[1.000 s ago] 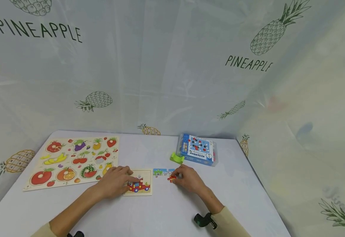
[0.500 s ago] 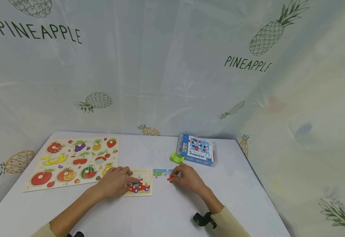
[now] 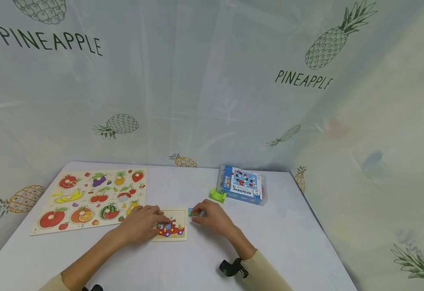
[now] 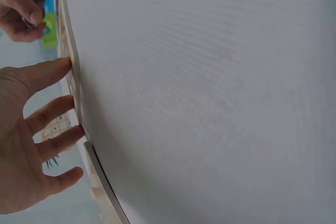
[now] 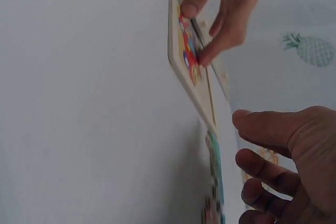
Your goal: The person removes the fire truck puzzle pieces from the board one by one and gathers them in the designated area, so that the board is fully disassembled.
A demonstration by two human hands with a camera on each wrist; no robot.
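Observation:
A small wooden jigsaw board (image 3: 169, 238) with a red truck picture (image 3: 173, 229) lies at the table's middle. My left hand (image 3: 139, 224) rests on its left part, with fingertips on the truck; the left wrist view shows the fingers spread along the board's edge. Right of the board, my right hand (image 3: 212, 216) hovers low with thumb and index finger together. A puzzle piece (image 4: 27, 23) shows edge-on between them in the left wrist view. Other puzzle pieces (image 5: 214, 169) lie in a row beside the board, mostly covered by this hand in the head view.
A large fruit puzzle board (image 3: 88, 194) lies at the left, its right edge close to the left hand. Behind the right hand are a bright green curved block (image 3: 217, 196) and a blue boxed set (image 3: 242, 184). A pineapple-print curtain (image 3: 197, 101) hangs behind the table.
My right hand has taken the red puzzle piece from the row and moved left, closer to the small board. The left hand stays on the board.

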